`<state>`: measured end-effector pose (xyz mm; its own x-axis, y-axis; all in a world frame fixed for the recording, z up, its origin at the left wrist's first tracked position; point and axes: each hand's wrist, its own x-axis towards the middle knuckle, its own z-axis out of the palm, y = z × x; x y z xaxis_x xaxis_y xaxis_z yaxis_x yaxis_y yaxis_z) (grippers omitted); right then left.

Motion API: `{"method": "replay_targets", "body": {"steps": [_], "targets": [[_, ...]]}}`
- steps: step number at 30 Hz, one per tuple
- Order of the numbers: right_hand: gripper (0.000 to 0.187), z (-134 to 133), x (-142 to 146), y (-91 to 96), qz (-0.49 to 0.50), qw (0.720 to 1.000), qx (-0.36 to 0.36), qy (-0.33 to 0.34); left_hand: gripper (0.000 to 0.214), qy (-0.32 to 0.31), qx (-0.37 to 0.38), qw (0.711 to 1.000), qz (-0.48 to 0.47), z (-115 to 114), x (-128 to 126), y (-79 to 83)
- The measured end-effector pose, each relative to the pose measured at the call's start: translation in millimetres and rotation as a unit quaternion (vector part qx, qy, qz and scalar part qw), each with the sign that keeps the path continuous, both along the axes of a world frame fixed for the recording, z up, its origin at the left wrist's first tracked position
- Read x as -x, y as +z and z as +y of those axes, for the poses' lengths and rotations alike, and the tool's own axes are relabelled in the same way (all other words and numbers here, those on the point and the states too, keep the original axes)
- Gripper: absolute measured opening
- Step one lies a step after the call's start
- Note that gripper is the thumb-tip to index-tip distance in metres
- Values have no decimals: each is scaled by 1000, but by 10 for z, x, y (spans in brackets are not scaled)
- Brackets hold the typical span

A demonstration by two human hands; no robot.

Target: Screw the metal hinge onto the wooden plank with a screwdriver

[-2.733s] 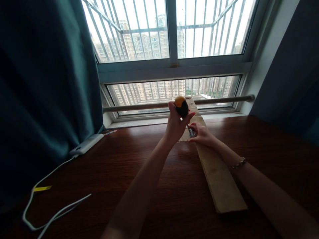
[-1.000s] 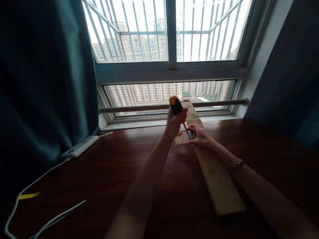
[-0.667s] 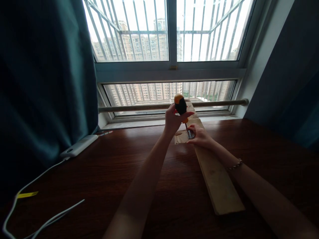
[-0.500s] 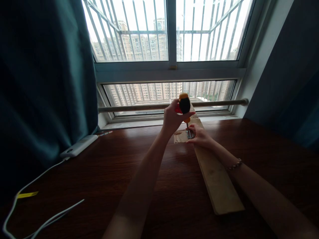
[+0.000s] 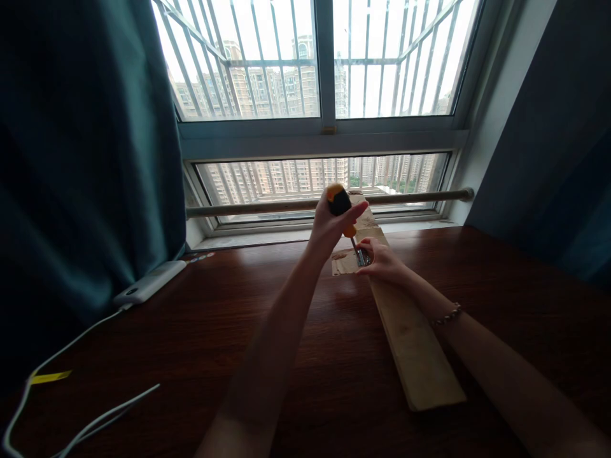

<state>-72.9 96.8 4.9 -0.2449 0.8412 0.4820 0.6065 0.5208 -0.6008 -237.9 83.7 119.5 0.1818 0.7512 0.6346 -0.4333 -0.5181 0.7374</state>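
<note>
Power bank (image 5: 149, 282) with white cable (image 5: 71, 343) lay on tabletop (image 5: 191, 356), well left of plank (image 5: 413, 346). Left hand (image 5: 328, 228) clamped round screwdriver (image 5: 340, 202) handle above plank's far end, shaft slanting down to metal fitting (image 5: 363, 257) on plank. Right hand (image 5: 384, 263) rested on plank, fingertips bunched against fitting; whether gripping it, cannot tell.

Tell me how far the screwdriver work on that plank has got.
Done: the plank lies flat on the table with a small metal fitting set on it. In hand: the left hand grips the screwdriver, tip down at the fitting; the right hand steadies it. Left: whether the fitting is fastened is too small to tell.
</note>
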Motion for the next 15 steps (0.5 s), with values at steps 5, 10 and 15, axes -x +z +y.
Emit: {"method": "replay_targets", "body": {"steps": [5, 10, 15], "targets": [[72, -3, -2, 2, 0, 1000, -3, -3, 35, -18, 6, 999, -45, -74, -127, -57], [69, -2, 1, 0, -3, 1000, -5, -9, 30, 3, 3, 998, -55, -75, -143, -73], [68, -2, 16, -13, 14, 1000, 2, -15, 37, -72, 20, 997, -33, 0, -124, -89]]}}
